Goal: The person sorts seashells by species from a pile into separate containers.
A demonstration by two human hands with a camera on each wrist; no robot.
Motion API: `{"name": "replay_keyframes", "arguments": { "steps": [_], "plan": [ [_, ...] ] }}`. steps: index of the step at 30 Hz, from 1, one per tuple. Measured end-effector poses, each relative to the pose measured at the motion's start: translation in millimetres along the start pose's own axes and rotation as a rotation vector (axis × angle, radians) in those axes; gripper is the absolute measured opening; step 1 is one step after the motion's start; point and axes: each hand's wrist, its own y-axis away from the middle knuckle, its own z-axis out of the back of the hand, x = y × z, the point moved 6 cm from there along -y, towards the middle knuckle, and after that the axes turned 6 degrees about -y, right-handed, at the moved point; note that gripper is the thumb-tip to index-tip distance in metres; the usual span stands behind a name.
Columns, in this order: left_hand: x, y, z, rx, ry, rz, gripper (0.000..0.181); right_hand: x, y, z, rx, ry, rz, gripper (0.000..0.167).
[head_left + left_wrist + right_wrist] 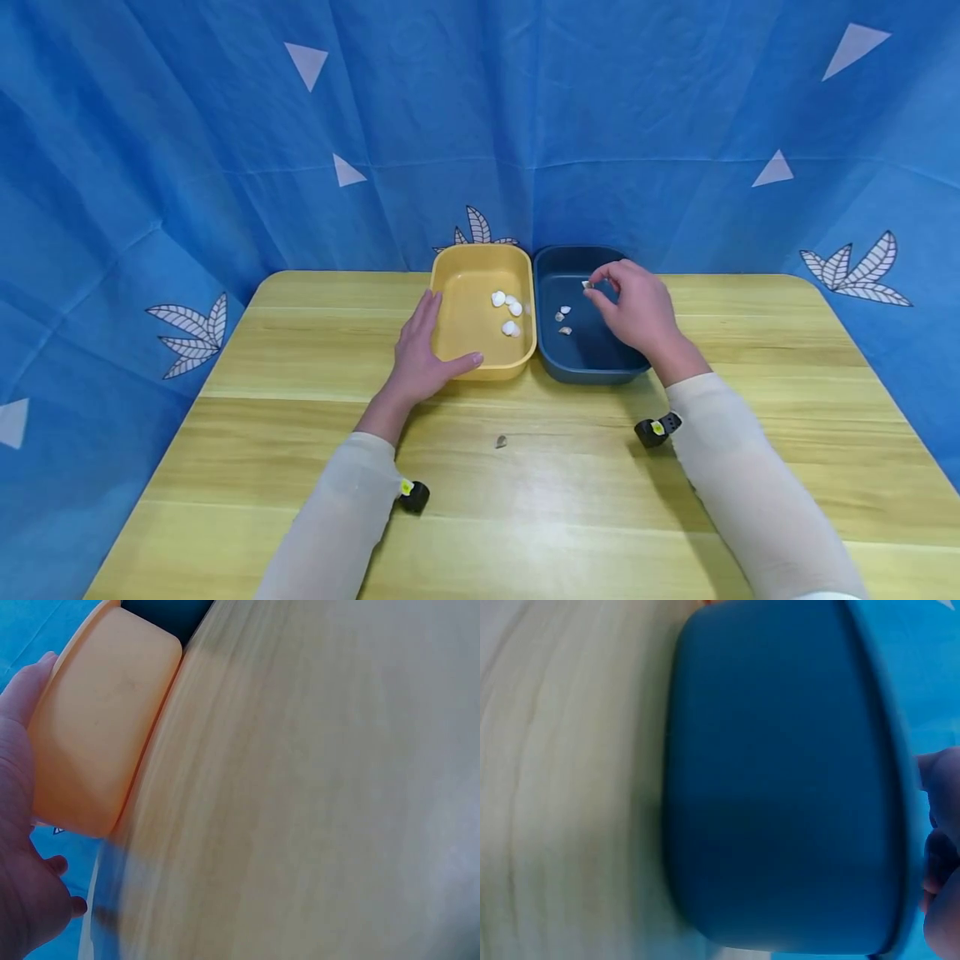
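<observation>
In the head view, my right hand [636, 307] is over the dark blue bin [592, 375], pinching a small pale shell [587, 284] between thumb and fingertips. Several small shells [565, 331] lie inside that bin. My left hand [420, 357] spreads along the near left corner of the yellow bin [495, 372], its thumb on the front rim. White shells [498, 298] sit toward that bin's right side. The left wrist view shows the thumb against the yellow bin's outer wall [105, 720]. The right wrist view is blurred; the blue bin's wall [780, 780] fills most of it.
Both bins stand side by side at the back of a wooden table [570, 517]. A lone small brownish shell [501, 442] lies on the table in front of them. Behind hangs a blue patterned curtain [525, 108]. Each wrist wears a small black camera [414, 497].
</observation>
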Motion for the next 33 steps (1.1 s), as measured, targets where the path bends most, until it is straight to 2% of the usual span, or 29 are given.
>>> {"name": "replay_keyframes", "arguments": {
  "steps": [8, 16, 26, 33],
  "plan": [
    [0.6, 1.2, -1.2, 0.006, -0.005, 0.013, 0.118, -15.8, 2.7, -15.0, 0.052, 0.017, -0.066, 0.017],
    [-2.6, 0.8, 0.3, 0.002, 0.002, 0.002, 0.118, -21.0, 5.0, -20.6, 0.070, 0.022, -0.102, 0.017],
    [-2.7, 2.0, 1.5, -0.008, 0.002, -0.012, 0.117, -21.4, 5.7, -21.3, 0.061, 0.018, -0.102, 0.020],
    [-3.6, 3.3, 1.9, 0.000, 0.009, -0.008, 0.117, -15.7, 10.3, -16.3, 0.021, -0.005, -0.075, 0.020]
  ]
}}
